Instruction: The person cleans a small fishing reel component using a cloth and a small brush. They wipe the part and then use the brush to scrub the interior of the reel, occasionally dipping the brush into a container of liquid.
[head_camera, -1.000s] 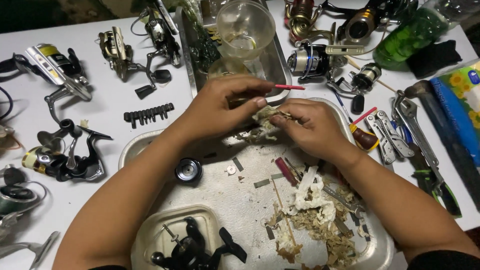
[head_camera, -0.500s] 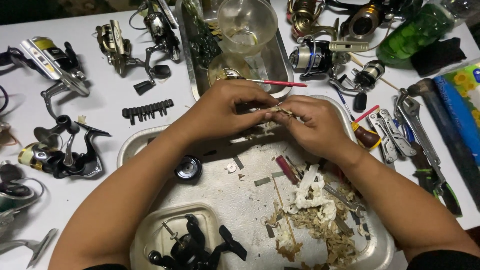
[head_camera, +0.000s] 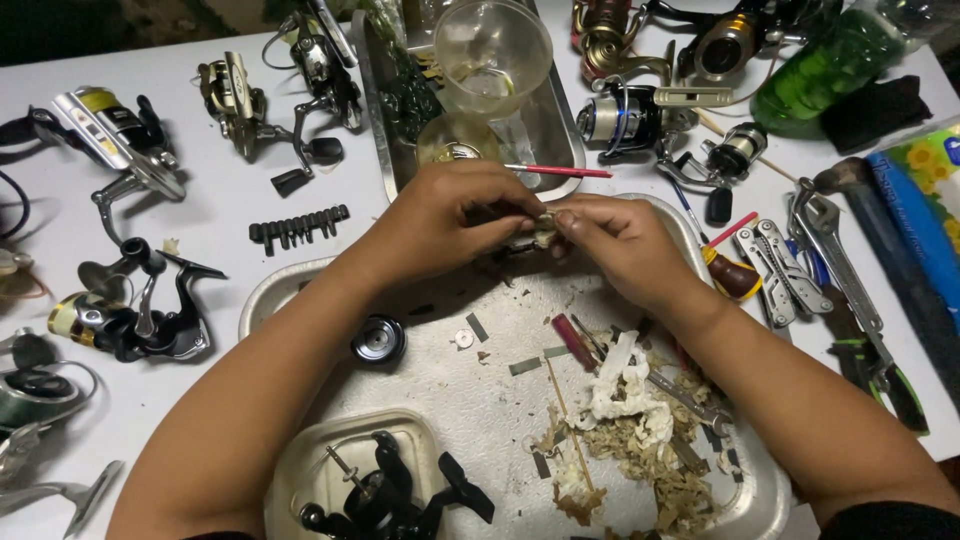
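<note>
Two bare hands are meeting over the far end of a large metal tray (head_camera: 300, 285) on a white table (head_camera: 220, 200). Left hand (head_camera: 440, 225) and right hand (head_camera: 620, 245) are pinching the same small, dirty wad of tissue (head_camera: 545, 228) between thumbs and fingertips, with the fingers of both hands curled narrowly around it (what lies inside the wad is hidden). That wad is hanging just above the tray's rear rim, close to a red-handled brush (head_camera: 560, 171) that is resting across a smaller steel pan (head_camera: 560, 140).

Inside the tray, a heap of soiled tissue scraps (head_camera: 630, 420) is lying under the right forearm, and a black round reel knob (head_camera: 377, 339) is sitting just beside the left forearm. A pale plastic tub (head_camera: 300, 470) near the person is holding a black reel body (head_camera: 390, 495).

Several fishing reels (head_camera: 130, 310) are lying on the table to the left, near a strip of black driver bits (head_camera: 297, 227). To the right, a folding multi-tool (head_camera: 780, 265) and a wrench (head_camera: 835, 265) are lying side by side, well apart from the hands.
</note>
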